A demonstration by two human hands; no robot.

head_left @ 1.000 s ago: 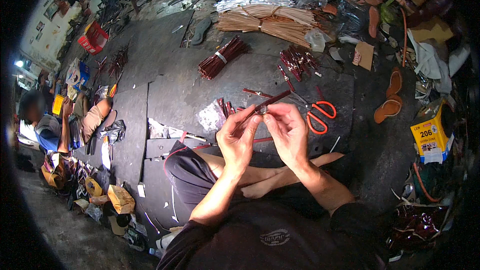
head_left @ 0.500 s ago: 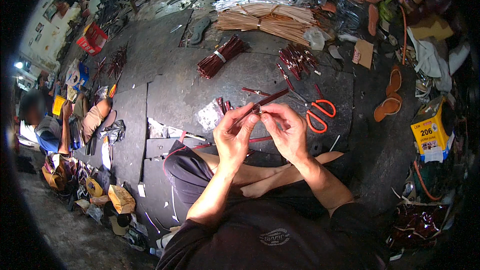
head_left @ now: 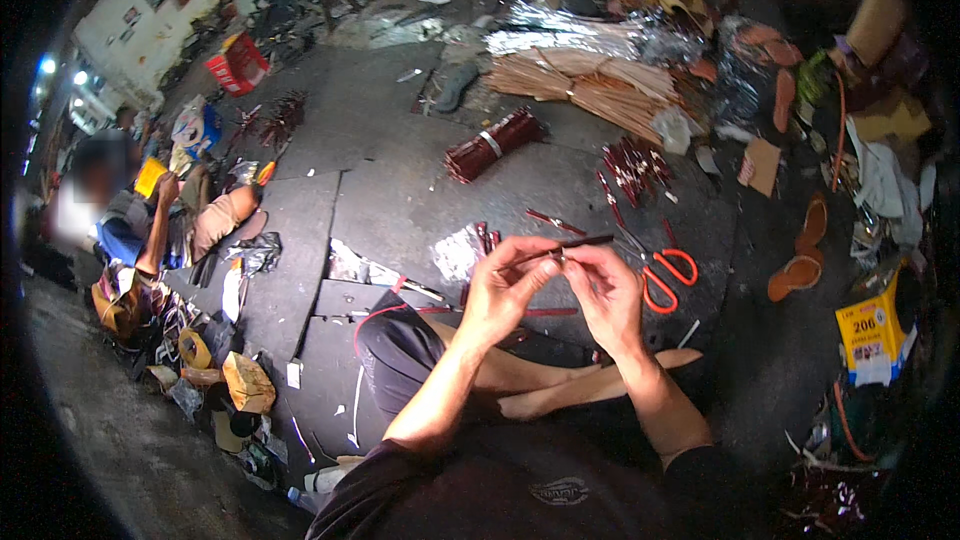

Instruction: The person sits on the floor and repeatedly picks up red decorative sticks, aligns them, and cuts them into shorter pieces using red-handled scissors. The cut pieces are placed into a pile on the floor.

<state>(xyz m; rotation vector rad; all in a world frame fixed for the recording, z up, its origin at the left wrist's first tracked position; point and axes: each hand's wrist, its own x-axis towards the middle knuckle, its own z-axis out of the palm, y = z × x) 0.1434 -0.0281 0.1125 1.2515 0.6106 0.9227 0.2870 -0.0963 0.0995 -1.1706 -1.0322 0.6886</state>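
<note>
Both hands meet in front of me, above my crossed legs, closed around one dark red strap [head_left: 590,240]. My left hand [head_left: 500,292] pinches it from the left, its thumb at a small shiny metal piece, perhaps a buckle. From the other side my right hand [head_left: 610,298] grips the same spot with thumb and fingers, hiding much of the metal. The strap's free end sticks out above my right fingers. Just right of that hand lie orange-handled scissors [head_left: 672,280] on the dark floor mat. A loose strap with a metal fitting [head_left: 556,222] rests beyond my hands.
Farther off lie a tied bundle of dark red straps [head_left: 493,145] and a pile of straps with metal fittings [head_left: 637,168]. Long tan strips [head_left: 590,85] are stacked behind. Sandals [head_left: 797,275] and a yellow box [head_left: 868,335] stand right; another person [head_left: 160,210] sits left.
The whole view has shifted, so the floor items appear farther right and lower. In my fingers the strap has tilted flatter, and less of it shows past my right hand.
</note>
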